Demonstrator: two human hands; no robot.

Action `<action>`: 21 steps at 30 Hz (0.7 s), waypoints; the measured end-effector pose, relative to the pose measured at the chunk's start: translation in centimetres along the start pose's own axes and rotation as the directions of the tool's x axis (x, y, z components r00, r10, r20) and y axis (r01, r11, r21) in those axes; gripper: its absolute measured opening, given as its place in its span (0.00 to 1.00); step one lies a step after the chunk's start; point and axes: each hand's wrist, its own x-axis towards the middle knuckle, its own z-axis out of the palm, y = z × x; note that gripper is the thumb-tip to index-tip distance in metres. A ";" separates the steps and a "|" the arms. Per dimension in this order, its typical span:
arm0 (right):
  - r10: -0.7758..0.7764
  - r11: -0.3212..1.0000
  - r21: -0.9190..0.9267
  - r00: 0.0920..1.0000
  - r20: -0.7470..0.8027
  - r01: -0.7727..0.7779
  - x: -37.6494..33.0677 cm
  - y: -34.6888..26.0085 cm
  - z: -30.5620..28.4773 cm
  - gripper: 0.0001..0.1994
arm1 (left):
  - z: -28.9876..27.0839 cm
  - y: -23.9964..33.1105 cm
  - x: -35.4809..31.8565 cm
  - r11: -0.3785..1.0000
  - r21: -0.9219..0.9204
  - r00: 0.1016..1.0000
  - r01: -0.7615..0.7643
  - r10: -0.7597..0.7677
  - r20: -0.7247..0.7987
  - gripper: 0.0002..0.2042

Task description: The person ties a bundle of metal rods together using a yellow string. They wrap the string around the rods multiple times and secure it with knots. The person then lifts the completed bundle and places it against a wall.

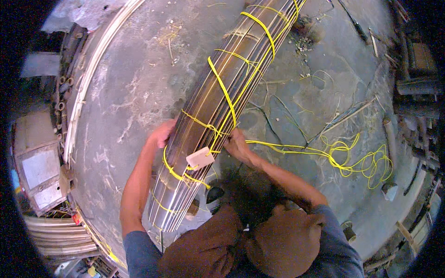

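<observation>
A long bundle of thin dark strips (pixel 222 92) runs from my lap up to the top of the view, bound in several places with yellow cord (pixel 222 85). My left hand (pixel 162 133) grips the bundle's left side near its lower end. Against the bundle's right side, my right hand (pixel 236 144) is closed on the yellow cord where it leaves the wrapping. A small pale block (pixel 200 157) lies on top of the bundle between my hands. From my right hand the cord trails right to a loose tangle (pixel 357 162) on the floor.
I am on a stained concrete floor (pixel 134 88) with my knees in brown trousers (pixel 204 250) at the bottom. Long pale strips (pixel 88 78) curve along the left edge. Scraps, sticks and cut cord litter the right side (pixel 343 116), and metal clutter (pixel 37 162) stands at far left.
</observation>
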 end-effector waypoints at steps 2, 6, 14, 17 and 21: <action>0.180 0.928 0.298 0.968 0.175 -0.226 -0.2 0.7 0.2 0.15 | 1.5 -0.8 2.4 0.997 -0.062 0.989 0.053 -0.044 0.139 0.21; 0.308 0.872 0.357 0.942 0.136 -0.336 -0.4 1.5 0.6 0.22 | 2.4 -2.9 5.7 0.983 -0.178 0.961 0.038 0.013 0.275 0.23; 0.334 0.845 0.379 0.926 0.175 -0.376 0.5 -1.3 1.3 0.22 | 1.1 -7.2 8.9 0.853 -0.431 0.904 -0.295 0.396 0.163 0.27; 0.314 0.751 0.568 0.939 0.140 -0.336 -0.2 0.1 0.6 0.23 | 5.5 0.1 5.2 0.850 -0.255 0.881 -0.461 0.473 -0.019 0.23; 0.412 0.814 0.354 0.887 0.207 -0.460 -0.6 -2.8 0.7 0.19 | -1.1 1.6 3.0 0.743 -0.473 0.859 -0.474 0.509 -0.061 0.15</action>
